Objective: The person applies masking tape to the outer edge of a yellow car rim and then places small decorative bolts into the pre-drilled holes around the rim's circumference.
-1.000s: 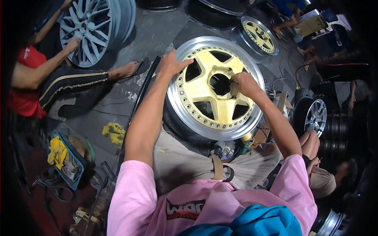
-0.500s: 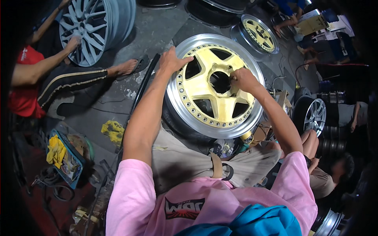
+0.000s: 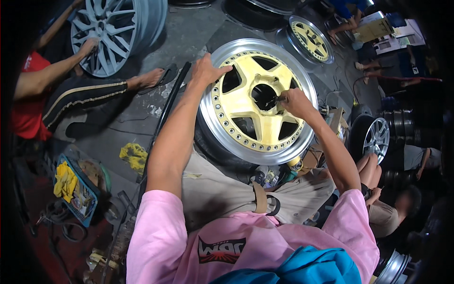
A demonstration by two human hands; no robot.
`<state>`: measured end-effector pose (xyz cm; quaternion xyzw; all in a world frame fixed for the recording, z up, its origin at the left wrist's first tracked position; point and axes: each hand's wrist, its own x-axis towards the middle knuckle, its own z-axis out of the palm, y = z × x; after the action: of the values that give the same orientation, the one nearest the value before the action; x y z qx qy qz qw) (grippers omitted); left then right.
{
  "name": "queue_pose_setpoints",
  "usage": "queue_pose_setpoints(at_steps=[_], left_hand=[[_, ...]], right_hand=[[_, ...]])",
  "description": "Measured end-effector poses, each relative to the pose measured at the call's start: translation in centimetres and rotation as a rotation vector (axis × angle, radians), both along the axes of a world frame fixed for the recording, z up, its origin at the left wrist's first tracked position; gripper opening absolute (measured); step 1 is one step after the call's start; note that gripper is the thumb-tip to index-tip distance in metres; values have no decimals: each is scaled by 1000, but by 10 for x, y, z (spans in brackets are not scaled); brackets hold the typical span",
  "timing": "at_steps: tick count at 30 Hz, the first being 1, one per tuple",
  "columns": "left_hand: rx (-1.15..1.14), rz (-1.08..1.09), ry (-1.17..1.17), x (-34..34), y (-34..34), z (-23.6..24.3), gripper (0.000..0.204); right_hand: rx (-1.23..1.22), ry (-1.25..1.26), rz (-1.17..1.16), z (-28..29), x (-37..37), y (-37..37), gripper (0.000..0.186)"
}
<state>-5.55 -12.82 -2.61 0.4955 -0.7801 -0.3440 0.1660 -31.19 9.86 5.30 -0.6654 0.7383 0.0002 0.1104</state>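
Observation:
A wheel rim [image 3: 270,137] with a cream-yellow five-spoke face, a ring of small bolt holes and a shiny silver lip lies tilted in front of me. My left hand [image 3: 207,74] grips its upper left lip, the thumb stretched over the face and the fingers curled toward the outer edge. At the right side of the centre hole, my right hand [image 3: 297,104] is closed in a pinch. A small dark tip shows at its fingers, too little to name. Beneath the rim, a dark round support like a tyre [image 3: 213,144] is partly hidden.
At upper left a co-worker in red handles a grey multi-spoke rim [image 3: 101,40]. Another yellow-faced rim [image 3: 312,40] lies beyond mine. A blue basket [image 3: 87,215] with a yellow cloth [image 3: 67,181] stands at left, near a black bar [image 3: 172,104]. A silver-spoked wheel [image 3: 376,137] stands at right.
My right hand has shifted slightly down along the right edge of the centre hole, and the dark tip at its fingers now shows. My left hand stays on the lip.

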Motion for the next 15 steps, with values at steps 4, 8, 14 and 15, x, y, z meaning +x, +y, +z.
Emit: queue_pose_setpoints(at_steps=[4,8,14,15], left_hand=[[19,-14,3,-4,2,2,117],[9,7,18,-3,5,2,115],[16,-15,5,1,-3,-2,116],[29,-16,9,0,-2,-1,116]], right_hand=[[-15,26,-75,-19,6,11,15],[-48,-18,-237,-30,15,10,16],[-61,-76,-207,-5,27,19,17],[-38,-52,-245,-13,25,19,18]])
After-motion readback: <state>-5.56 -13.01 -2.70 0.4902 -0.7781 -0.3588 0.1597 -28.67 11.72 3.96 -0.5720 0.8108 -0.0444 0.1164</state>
